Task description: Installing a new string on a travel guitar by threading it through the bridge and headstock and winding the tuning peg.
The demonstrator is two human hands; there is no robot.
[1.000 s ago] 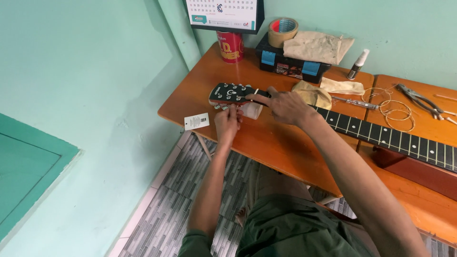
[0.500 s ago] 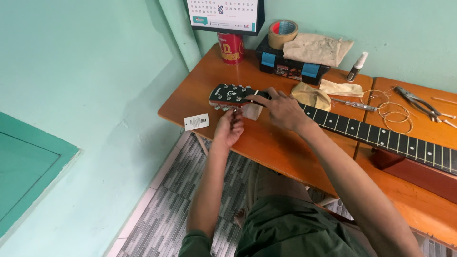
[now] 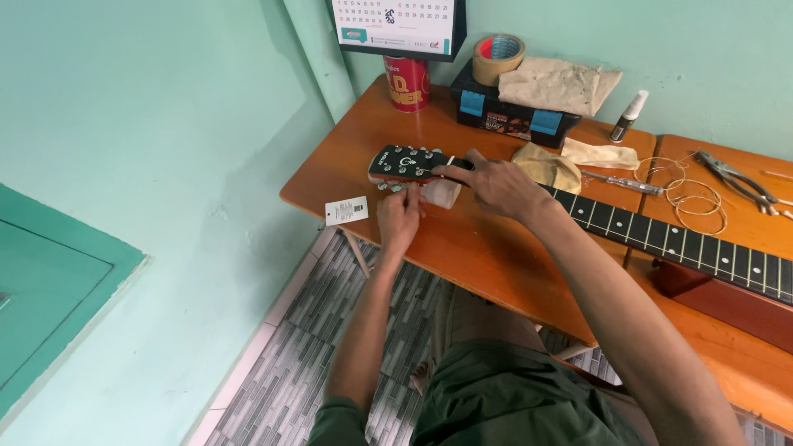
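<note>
A guitar lies across the orange wooden table (image 3: 487, 248), its dark headstock (image 3: 405, 163) pointing left and its black fretboard (image 3: 686, 244) running right. My left hand (image 3: 400, 219) is pinched on a tuning peg on the headstock's near edge. Resting on the neck where it meets the headstock, my right hand (image 3: 494, 182) presses its fingers on the strings there. A small white block (image 3: 440, 193) sits under the neck between both hands.
A white tag (image 3: 346, 210) hangs off the table's left edge. At the back stand a red can (image 3: 407, 82), a black case (image 3: 512, 116) with a tape roll (image 3: 499, 58) and cloth, a small spray bottle (image 3: 628, 116), coiled strings (image 3: 694, 198) and pliers (image 3: 735, 175).
My left hand has shifted slightly at the headstock's near edge while staying on the peg. My right hand has stayed on the neck.
</note>
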